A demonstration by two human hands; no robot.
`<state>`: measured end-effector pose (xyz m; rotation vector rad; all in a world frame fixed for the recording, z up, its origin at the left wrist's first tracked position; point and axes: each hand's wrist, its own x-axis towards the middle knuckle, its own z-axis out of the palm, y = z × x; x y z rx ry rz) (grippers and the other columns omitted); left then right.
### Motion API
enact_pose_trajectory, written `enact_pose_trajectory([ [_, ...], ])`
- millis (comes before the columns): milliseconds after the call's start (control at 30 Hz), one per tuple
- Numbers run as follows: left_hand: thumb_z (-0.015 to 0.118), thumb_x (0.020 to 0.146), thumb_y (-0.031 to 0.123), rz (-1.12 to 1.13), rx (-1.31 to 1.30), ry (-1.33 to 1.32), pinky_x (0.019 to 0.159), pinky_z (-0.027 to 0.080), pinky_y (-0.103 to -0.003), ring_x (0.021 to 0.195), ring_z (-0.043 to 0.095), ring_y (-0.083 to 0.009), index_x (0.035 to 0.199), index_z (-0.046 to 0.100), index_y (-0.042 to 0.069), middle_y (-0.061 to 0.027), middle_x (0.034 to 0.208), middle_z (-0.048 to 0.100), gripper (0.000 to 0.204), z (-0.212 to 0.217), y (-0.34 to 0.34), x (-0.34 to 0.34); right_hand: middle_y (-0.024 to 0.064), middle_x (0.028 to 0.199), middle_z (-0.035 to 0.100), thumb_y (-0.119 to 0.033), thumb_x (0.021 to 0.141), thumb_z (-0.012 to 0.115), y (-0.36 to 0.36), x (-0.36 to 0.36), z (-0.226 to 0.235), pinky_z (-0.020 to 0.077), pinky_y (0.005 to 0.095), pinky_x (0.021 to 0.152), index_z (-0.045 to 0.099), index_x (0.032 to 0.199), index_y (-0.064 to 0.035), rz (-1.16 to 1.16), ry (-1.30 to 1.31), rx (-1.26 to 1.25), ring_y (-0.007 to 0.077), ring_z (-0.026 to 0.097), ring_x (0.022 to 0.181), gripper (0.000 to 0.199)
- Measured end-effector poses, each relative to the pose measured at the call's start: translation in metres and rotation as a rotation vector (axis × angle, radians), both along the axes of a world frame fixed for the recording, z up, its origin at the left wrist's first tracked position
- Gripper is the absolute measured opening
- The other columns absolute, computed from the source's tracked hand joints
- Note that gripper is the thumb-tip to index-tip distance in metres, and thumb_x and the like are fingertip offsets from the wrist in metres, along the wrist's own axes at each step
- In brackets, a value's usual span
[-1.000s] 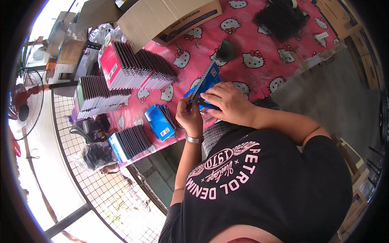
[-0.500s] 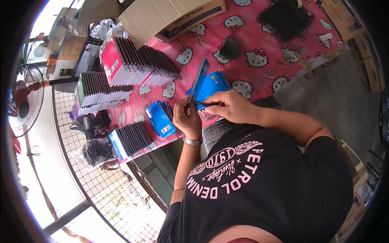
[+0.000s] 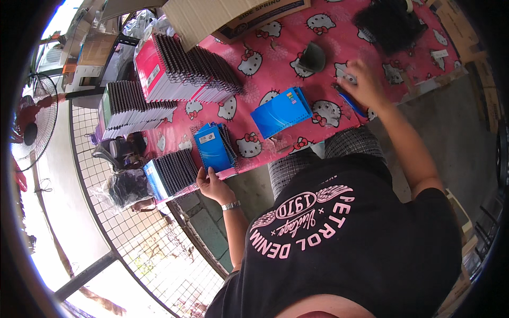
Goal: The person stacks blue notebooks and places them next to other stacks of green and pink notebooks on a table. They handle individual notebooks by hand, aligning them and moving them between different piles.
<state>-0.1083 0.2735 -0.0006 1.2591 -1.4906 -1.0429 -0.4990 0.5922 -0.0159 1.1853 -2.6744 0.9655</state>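
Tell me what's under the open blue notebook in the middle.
The blue notebook lies flat on the pink cartoon-cat tablecloth. Nothing else shows at its edges; whatever is directly beneath it is covered.

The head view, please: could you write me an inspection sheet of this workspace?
Surface: table under a pink cartoon-cat cloth.
Job's things: blue notebook lying flat; small blue stack; blue pen.
Clutter: red-covered notebook row, dark stack, cardboard box, dark cap.
Grippers: left hand at the table edge by the small blue stack; right hand on the pen.
Cables: nothing seen.
Surroundings: wire fence, fan.
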Motion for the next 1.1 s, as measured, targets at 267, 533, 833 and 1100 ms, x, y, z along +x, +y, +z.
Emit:
enact_pose_trajectory([
  [267, 0.069, 0.079, 0.001, -0.088, -0.547, -0.566, 0.085, 0.047, -0.038, 0.096, 0.057, -0.0256, 0.106, 0.061, 0.0, -0.0156, 0.113, 0.057, 0.027, 0.007, 0.015, -0.048, 0.012, 0.099, 0.063, -0.025, 0.085, 0.065, 0.008, -0.13, -0.026, 0.0513, 0.045, 0.082, 0.065, 0.101, -0.0081, -0.384, 0.455, 0.348, 0.0327, 0.061, 0.093, 0.023],
  [533, 0.063, 0.081, 0.011, -1.143, -1.022, -0.798, 0.09, 0.049, -0.043, 0.11, 0.056, -0.0308, 0.116, 0.06, 0.008, -0.0126, 0.119, 0.058, 0.035, 0.028, 0.094, -0.166, 0.0131, 0.097, 0.063, -0.02, 0.091, 0.056, 0.002, -0.138, 0.001, 0.0533, 0.0444, 0.078, 0.066, 0.108, -0.0113, -0.364, 0.353, 0.414, 0.033, 0.062, 0.095, 0.021],
  [833, 0.058, 0.076, 0.002, -1.298, -0.877, -0.597, 0.08, 0.053, -0.039, 0.085, 0.064, -0.0299, 0.111, 0.06, 0.008, -0.0098, 0.099, 0.064, 0.036, 0.072, 0.062, -0.174, 0.0106, 0.111, 0.063, -0.026, 0.1, 0.052, -0.025, -0.05, 0.044, 0.0502, 0.0346, 0.087, 0.061, 0.129, -0.0115, 0.247, -0.353, -0.181, 0.0226, 0.062, 0.099, 0.033],
  [1100, 0.057, 0.085, 0.01, -0.986, -0.954, -0.672, 0.091, 0.038, -0.046, 0.091, 0.058, -0.0305, 0.106, 0.059, 0.005, -0.0108, 0.093, 0.063, 0.021, 0.055, 0.07, -0.196, 0.0064, 0.104, 0.059, 0.002, 0.087, 0.064, -0.074, 0.052, 0.057, 0.0526, 0.0291, 0.075, 0.07, 0.115, -0.0084, 0.43, -0.45, -0.378, 0.0174, 0.064, 0.087, 0.03],
])
